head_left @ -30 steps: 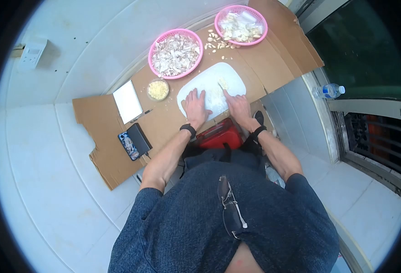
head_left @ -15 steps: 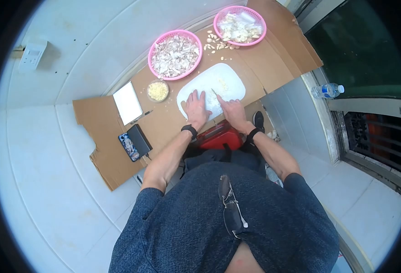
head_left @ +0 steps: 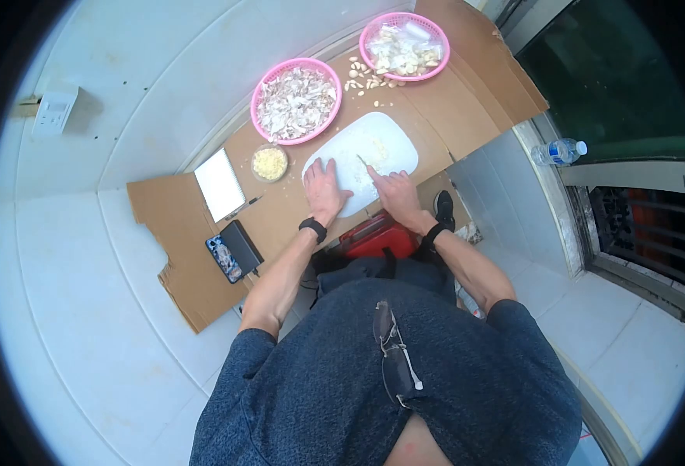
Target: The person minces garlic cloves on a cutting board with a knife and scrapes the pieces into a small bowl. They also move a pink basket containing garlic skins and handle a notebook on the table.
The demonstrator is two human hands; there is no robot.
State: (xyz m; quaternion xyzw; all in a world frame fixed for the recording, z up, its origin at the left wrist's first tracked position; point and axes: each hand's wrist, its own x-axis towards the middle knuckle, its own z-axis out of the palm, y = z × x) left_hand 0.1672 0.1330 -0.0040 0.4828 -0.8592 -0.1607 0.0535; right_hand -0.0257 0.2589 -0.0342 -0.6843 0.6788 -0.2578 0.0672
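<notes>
A white cutting board [head_left: 350, 149] lies on the cardboard, with small pale garlic bits on its right part. My left hand [head_left: 325, 193] rests flat on the board's left edge, fingers stretched and thumb apart, holding nothing. Closed around a small knife [head_left: 363, 161], my right hand [head_left: 397, 194] is over the board's near right side. Only the thin blade shows beyond the fingers; the handle is hidden in the grip. Beyond the board's left end stands a clear bowl [head_left: 269, 164] of chopped garlic.
At the back are a pink basket [head_left: 336, 116] of garlic skins and another pink basket [head_left: 445, 58] with cloves and plastic bags. Loose garlic cloves [head_left: 367, 78] lie between them. A notebook [head_left: 218, 185], pen [head_left: 243, 206] and phone [head_left: 224, 259] sit left. A water bottle [head_left: 558, 152] stands right.
My left hand has shifted a little left across the board, away from my right hand. The knife stays in my right hand, and the camera view has moved slightly.
</notes>
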